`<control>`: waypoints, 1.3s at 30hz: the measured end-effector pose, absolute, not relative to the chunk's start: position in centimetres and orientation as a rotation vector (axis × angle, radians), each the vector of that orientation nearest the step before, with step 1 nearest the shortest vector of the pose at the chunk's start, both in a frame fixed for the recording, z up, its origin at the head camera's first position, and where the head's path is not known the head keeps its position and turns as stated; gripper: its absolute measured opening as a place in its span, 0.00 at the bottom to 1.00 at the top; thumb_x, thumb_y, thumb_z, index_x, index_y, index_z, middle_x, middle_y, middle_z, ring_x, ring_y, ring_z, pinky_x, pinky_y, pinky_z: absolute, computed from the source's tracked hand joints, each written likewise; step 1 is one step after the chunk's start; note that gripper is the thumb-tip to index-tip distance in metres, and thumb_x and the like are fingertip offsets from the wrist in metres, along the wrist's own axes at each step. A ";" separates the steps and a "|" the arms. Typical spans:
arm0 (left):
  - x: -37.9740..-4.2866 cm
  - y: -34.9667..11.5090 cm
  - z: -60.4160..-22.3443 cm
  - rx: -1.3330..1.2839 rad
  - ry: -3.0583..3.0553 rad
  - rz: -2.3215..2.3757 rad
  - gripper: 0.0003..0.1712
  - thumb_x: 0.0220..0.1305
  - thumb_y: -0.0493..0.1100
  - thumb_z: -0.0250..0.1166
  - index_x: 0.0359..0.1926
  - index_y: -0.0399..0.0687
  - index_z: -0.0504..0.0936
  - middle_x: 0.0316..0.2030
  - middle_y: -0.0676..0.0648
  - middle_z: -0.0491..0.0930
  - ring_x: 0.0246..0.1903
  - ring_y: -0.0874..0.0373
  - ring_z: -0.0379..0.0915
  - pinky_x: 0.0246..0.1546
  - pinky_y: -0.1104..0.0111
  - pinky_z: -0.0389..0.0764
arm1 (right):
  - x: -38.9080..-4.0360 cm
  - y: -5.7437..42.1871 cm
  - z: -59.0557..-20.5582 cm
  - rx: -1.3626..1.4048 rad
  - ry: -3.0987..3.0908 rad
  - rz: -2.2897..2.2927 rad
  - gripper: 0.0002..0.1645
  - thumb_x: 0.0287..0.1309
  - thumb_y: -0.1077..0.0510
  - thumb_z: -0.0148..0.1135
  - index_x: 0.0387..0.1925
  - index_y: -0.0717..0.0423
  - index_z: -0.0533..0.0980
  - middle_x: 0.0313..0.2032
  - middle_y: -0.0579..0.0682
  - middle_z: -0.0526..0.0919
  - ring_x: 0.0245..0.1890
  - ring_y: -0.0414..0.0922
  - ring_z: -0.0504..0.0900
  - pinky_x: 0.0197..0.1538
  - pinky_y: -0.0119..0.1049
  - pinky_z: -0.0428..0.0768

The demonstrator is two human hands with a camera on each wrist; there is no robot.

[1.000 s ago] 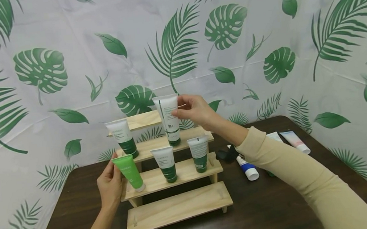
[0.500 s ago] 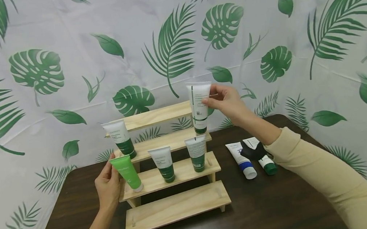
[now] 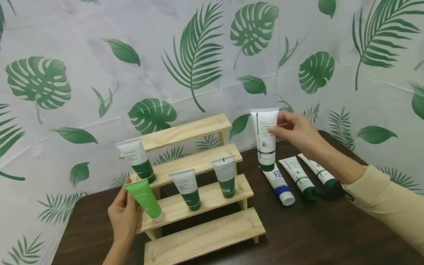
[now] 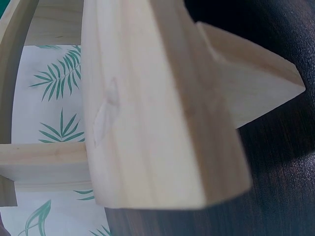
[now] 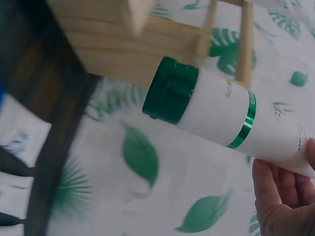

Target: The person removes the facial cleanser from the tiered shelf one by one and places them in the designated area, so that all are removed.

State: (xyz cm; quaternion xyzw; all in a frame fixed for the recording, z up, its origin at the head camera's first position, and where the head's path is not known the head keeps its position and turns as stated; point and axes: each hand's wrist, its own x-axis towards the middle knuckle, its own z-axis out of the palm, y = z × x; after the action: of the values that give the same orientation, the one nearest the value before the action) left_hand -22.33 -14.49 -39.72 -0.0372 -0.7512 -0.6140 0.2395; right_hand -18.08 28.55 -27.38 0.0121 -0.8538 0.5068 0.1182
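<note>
Tube [image 3: 266, 138] pinched in our right hand [image 3: 302, 132] over the desk [image 3: 304, 236], beside the stand [image 3: 206, 241], looks light and squeezable, best gripped gently up high; we cannot tell whether our left hand [image 3: 123, 214] holds the stand

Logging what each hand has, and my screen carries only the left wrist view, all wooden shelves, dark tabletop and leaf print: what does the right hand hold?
Observer: The right hand holds a white tube, its green cap pointing down.
Operator: Does anything stand at the left end of the second shelf from the bottom?
Observer: Yes, a bright green tube with a white cap.
Operator: And what lies on the table, to the right of the wooden stand?
Observer: Three tubes lie there side by side.
</note>
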 end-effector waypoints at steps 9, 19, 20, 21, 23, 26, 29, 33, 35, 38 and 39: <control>-22.3 -14.6 -39.6 -0.095 -2.070 -1.690 0.23 0.70 0.43 0.54 0.61 0.37 0.71 0.62 0.42 0.70 0.63 0.59 0.65 0.50 0.88 0.69 | -15.5 31.3 -31.5 -0.029 -2.619 1.587 0.28 0.62 0.50 0.59 0.54 0.68 0.69 0.45 0.56 0.78 0.41 0.38 0.79 0.48 0.40 0.82; -22.6 -14.5 -39.8 -0.093 -2.045 -1.683 0.22 0.69 0.42 0.55 0.61 0.37 0.72 0.60 0.41 0.71 0.60 0.67 0.67 0.46 0.88 0.71 | -12.1 32.7 -36.8 -0.138 -2.703 1.877 0.29 0.60 0.53 0.62 0.51 0.73 0.66 0.40 0.55 0.75 0.39 0.42 0.78 0.47 0.43 0.82; -22.6 -14.5 -39.9 -0.093 -2.045 -1.679 0.22 0.69 0.42 0.56 0.61 0.38 0.72 0.60 0.42 0.71 0.59 0.67 0.67 0.46 0.88 0.71 | -11.8 32.8 -37.2 -0.166 -2.710 1.908 0.30 0.60 0.53 0.63 0.52 0.74 0.65 0.40 0.55 0.74 0.39 0.42 0.79 0.47 0.42 0.82; -22.6 -14.5 -39.8 -0.094 -2.047 -1.677 0.22 0.69 0.42 0.56 0.61 0.38 0.72 0.60 0.42 0.71 0.59 0.67 0.67 0.45 0.88 0.71 | -11.5 32.8 -37.7 -0.194 -2.726 1.924 0.32 0.59 0.52 0.63 0.53 0.74 0.65 0.41 0.56 0.75 0.39 0.43 0.79 0.47 0.42 0.82; -22.6 -14.5 -39.8 -0.095 -2.053 -1.674 0.22 0.69 0.42 0.56 0.61 0.39 0.72 0.60 0.42 0.71 0.60 0.66 0.67 0.45 0.88 0.72 | -11.0 33.0 -38.4 -0.244 -2.752 1.954 0.35 0.58 0.52 0.64 0.55 0.75 0.63 0.42 0.56 0.76 0.39 0.44 0.79 0.45 0.42 0.83; -22.5 -14.6 -39.7 -0.101 -2.067 -1.659 0.22 0.69 0.43 0.56 0.61 0.40 0.71 0.60 0.43 0.71 0.61 0.64 0.66 0.46 0.88 0.71 | -10.1 33.4 -39.5 -0.255 -2.793 1.992 0.35 0.59 0.52 0.63 0.55 0.75 0.64 0.40 0.54 0.77 0.39 0.43 0.79 0.44 0.42 0.83; -22.6 -14.6 -39.5 -0.101 -2.074 -1.653 0.22 0.69 0.43 0.56 0.62 0.41 0.71 0.60 0.43 0.71 0.61 0.65 0.66 0.48 0.88 0.70 | -9.5 33.8 -40.4 -0.202 -2.807 2.067 0.30 0.60 0.53 0.62 0.52 0.75 0.66 0.37 0.51 0.78 0.38 0.42 0.79 0.42 0.41 0.83; -22.6 -14.6 -39.5 -0.094 -2.072 -1.657 0.23 0.69 0.44 0.56 0.61 0.40 0.71 0.60 0.43 0.71 0.61 0.65 0.66 0.49 0.88 0.69 | -9.1 34.1 -41.4 -0.160 -2.809 2.155 0.26 0.60 0.53 0.62 0.47 0.72 0.69 0.34 0.48 0.78 0.36 0.41 0.79 0.41 0.40 0.84; -22.7 -14.6 -39.6 -0.090 -2.072 -1.659 0.23 0.69 0.44 0.56 0.61 0.40 0.71 0.60 0.43 0.71 0.61 0.66 0.66 0.49 0.88 0.70 | -8.9 34.2 -41.8 -0.163 -2.813 2.181 0.25 0.60 0.53 0.62 0.46 0.72 0.70 0.33 0.48 0.78 0.36 0.41 0.79 0.40 0.39 0.84; -22.7 -14.6 -39.7 -0.091 -2.066 -1.662 0.23 0.69 0.44 0.56 0.61 0.38 0.71 0.60 0.42 0.71 0.61 0.65 0.66 0.50 0.87 0.69 | -8.6 34.3 -42.4 -0.168 -2.832 2.211 0.25 0.60 0.52 0.63 0.46 0.71 0.70 0.33 0.47 0.77 0.34 0.41 0.78 0.38 0.37 0.84; -22.7 -14.6 -39.8 -0.091 -2.061 -1.669 0.23 0.69 0.44 0.56 0.61 0.38 0.71 0.60 0.42 0.71 0.61 0.65 0.67 0.50 0.87 0.69 | -8.5 34.3 -42.6 -0.167 -2.837 2.222 0.24 0.60 0.52 0.63 0.45 0.70 0.71 0.33 0.47 0.77 0.34 0.40 0.78 0.38 0.37 0.84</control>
State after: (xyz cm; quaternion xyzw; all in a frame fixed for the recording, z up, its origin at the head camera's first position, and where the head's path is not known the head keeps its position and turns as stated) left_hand -22.67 -14.55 -39.80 -0.0332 -0.7537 -0.6102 0.2417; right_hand -8.51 34.33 -42.61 -0.0450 -0.7651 0.5994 -0.2308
